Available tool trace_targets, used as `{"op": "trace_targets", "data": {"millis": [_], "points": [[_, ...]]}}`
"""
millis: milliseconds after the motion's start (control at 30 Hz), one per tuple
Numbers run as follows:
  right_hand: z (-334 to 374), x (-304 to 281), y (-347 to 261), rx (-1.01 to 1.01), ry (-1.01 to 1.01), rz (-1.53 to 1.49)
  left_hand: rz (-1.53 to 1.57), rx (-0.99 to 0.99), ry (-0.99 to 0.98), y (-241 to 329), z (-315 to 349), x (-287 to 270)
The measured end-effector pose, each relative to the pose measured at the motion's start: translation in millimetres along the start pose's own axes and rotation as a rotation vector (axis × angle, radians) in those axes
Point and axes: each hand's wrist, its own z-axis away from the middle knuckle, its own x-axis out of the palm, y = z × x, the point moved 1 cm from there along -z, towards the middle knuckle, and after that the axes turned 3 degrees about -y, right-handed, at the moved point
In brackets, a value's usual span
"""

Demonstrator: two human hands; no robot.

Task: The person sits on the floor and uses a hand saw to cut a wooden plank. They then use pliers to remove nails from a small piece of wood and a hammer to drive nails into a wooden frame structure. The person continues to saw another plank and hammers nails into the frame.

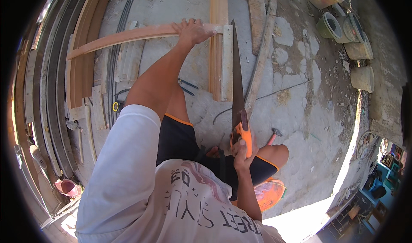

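My left hand (191, 31) lies flat with fingers spread on a long reddish-brown wooden board (137, 33) that runs from the left toward the middle. The board's right end rests across a wooden beam (219, 5), beside a narrow pale wood strip (227, 67). In my right hand (244, 155) is a handsaw (237, 84), its orange handle gripped near my knee. The saw's long dark blade points away from me, just right of the strip and the board's end. Whether the teeth touch the wood, I cannot tell.
Long planks (86, 41) and dark beams line the left side. Right of the saw lie two loose boards (256, 18). A hammer (275, 134) and an orange basin (270, 194) are by my right leg. Several buckets (329, 26) stand at the far right.
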Motion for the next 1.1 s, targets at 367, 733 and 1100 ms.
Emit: {"op": "trace_targets", "data": {"millis": [367, 733, 1100], "points": [[-86, 38, -28, 0.056, 0.008, -0.151, 0.012, 0.002, 0.011, -3, -4, 1], [58, -28, -77, 0.08, 0.024, 0.111, 0.013, 0.017, -0.036, -1, -1, 3], [39, -27, -86, 0.155, -0.02, 0.073, 0.004, 0.0, -0.028, -10, -4, 5]]}}
